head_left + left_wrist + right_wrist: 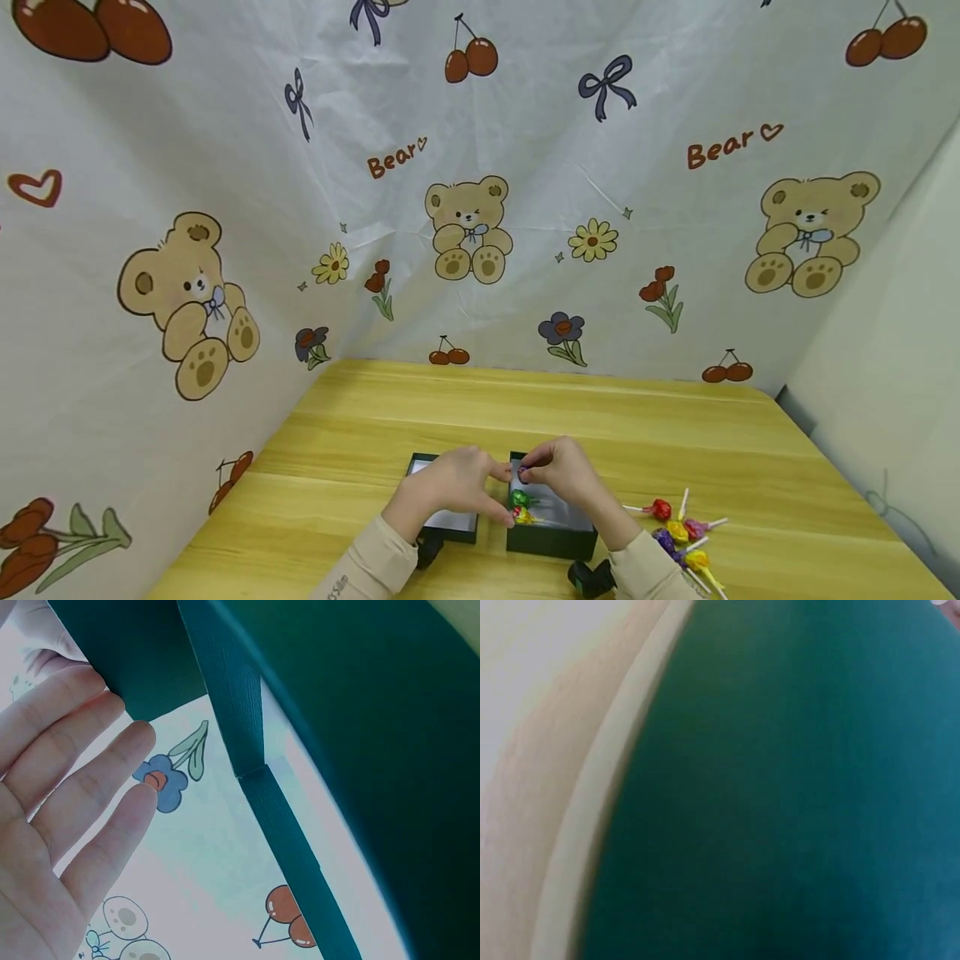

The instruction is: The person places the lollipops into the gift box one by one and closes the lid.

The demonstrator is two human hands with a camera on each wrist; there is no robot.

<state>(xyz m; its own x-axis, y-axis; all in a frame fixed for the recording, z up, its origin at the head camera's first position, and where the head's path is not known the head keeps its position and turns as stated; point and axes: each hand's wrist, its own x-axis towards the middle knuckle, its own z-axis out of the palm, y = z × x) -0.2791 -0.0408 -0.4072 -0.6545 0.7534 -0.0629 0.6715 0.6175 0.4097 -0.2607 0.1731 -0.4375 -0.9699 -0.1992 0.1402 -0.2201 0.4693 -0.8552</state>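
In the head view, a dark green box (551, 543) with a pale inside stands on the table. My right hand (567, 477) reaches into its far left part and pinches a lollipop with a dark purple wrapper (522, 473), mostly hidden by the fingers. Nearer in the same box lie a green lollipop (519, 499) and a yellow-and-red one (523, 515). My left hand (463, 482) is at the box's left edge, its fingers extended and holding nothing; the left wrist view shows the fingers (112, 761) close to a green box wall (142, 660). Green box surface (780, 787) fills most of the right wrist view.
A second shallow green tray-like box part (453, 533) with a white inside lies left of the box, partly behind my left forearm. Several loose lollipops (677, 531) in red, yellow, pink and purple lie right of my right forearm. A printed cloth (480, 317) borders the wooden table (360, 433).
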